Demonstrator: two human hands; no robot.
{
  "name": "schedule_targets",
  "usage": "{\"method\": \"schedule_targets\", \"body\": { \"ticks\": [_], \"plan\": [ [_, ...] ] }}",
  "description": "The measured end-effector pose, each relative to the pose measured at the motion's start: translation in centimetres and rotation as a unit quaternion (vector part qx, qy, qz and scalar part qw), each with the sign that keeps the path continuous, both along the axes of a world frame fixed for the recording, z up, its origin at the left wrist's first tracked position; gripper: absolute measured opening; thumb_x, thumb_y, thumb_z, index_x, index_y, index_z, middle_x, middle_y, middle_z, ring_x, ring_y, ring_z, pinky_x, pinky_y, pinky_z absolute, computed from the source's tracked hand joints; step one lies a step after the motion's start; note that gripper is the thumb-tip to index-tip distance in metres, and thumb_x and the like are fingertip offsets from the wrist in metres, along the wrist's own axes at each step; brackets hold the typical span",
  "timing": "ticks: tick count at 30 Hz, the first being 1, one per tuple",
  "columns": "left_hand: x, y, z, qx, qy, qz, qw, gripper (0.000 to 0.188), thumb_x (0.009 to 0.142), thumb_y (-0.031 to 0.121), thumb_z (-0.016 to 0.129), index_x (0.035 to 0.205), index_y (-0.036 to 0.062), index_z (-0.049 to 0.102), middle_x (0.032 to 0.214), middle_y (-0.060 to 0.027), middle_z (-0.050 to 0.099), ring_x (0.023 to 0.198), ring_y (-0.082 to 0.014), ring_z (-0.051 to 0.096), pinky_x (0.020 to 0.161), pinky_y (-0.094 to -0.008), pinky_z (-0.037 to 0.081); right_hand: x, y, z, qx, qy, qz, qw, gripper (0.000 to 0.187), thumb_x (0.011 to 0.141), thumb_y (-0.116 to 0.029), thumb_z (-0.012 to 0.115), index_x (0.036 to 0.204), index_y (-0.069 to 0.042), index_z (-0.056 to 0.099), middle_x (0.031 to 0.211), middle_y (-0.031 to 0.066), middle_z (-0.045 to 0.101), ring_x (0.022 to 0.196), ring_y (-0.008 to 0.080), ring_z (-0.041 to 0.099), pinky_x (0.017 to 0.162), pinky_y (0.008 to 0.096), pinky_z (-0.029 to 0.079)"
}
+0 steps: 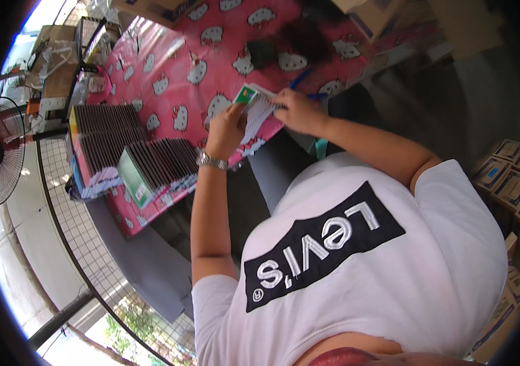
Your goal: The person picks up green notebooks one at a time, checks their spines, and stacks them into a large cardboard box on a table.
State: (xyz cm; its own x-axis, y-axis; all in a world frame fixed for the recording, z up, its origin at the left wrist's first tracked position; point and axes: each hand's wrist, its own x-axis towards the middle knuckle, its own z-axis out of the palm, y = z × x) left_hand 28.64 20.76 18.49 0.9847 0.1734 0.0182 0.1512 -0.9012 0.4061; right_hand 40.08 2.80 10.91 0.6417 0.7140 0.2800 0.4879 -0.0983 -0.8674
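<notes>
- Head view: the left hand [228,127] has its fingers closed on the left edge of a green-and-white booklet [255,117].
- The right hand [299,112] touches the booklet's right edge, fingers curled; I cannot tell whether they pinch it.
- The booklet is above the near edge of the pink tablecloth [162,85].
- Left of the hands stand two dark-edged notebook rows [157,163].
- Cardboard boxes [510,183] are stacked at right.
</notes>
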Motion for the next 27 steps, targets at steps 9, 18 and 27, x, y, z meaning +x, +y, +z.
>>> {"method": "schedule_targets", "body": {
  "ticks": [9, 18, 27],
  "plan": [
    [-1.9, -1.0, -0.8, -0.01, -0.04, 0.054, 0.998, 0.032, 0.086, 0.003, 0.054, 0.119, 0.002, 0.054, 0.097, -0.0231, 0.064, 0.087, -0.0424, 0.063, 0.073, -0.0501, 0.051, -1.9, 1.5, 1.3, -0.06, 0.065, -0.038, 0.995, 0.038, 0.074, -0.012, 0.062, 0.107, 0.006, 0.068, 0.099, 0.0294, 0.061, 0.097, 0.0419, 0.059, 0.09, 0.0437, 0.049],
    [-1.7, -1.6, 0.0, -0.013, -0.01, 0.065, 0.998, 0.033, 0.086, 0.007, 0.057, 0.119, 0.0012, 0.052, 0.096, -0.0218, 0.064, 0.085, -0.0404, 0.064, 0.073, -0.0486, 0.052, -0.9, 2.3, 3.8, -0.04, 0.047, -0.014, 0.998, 0.032, 0.077, -0.007, 0.059, 0.108, 0.004, 0.064, 0.088, 0.0156, 0.06, 0.09, 0.0332, 0.063, 0.086, 0.0384, 0.052],
    [0.0, -0.7, 0.0, 0.04, 0.017, 0.085, 0.995, 0.032, 0.083, 0.016, 0.063, 0.113, 0.0069, 0.054, 0.09, -0.021, 0.066, 0.082, -0.0421, 0.065, 0.071, -0.0485, 0.053, 2.7, 2.6, 3.9, 0.059, 0.731, 0.128, 0.668, 0.029, 0.09, -0.039, 0.056, 0.104, -0.014, 0.049, 0.085, 0.0099, 0.064, 0.042, 0.0072, 0.036, 0.039, 0.0235, 0.029]
  ]
}}
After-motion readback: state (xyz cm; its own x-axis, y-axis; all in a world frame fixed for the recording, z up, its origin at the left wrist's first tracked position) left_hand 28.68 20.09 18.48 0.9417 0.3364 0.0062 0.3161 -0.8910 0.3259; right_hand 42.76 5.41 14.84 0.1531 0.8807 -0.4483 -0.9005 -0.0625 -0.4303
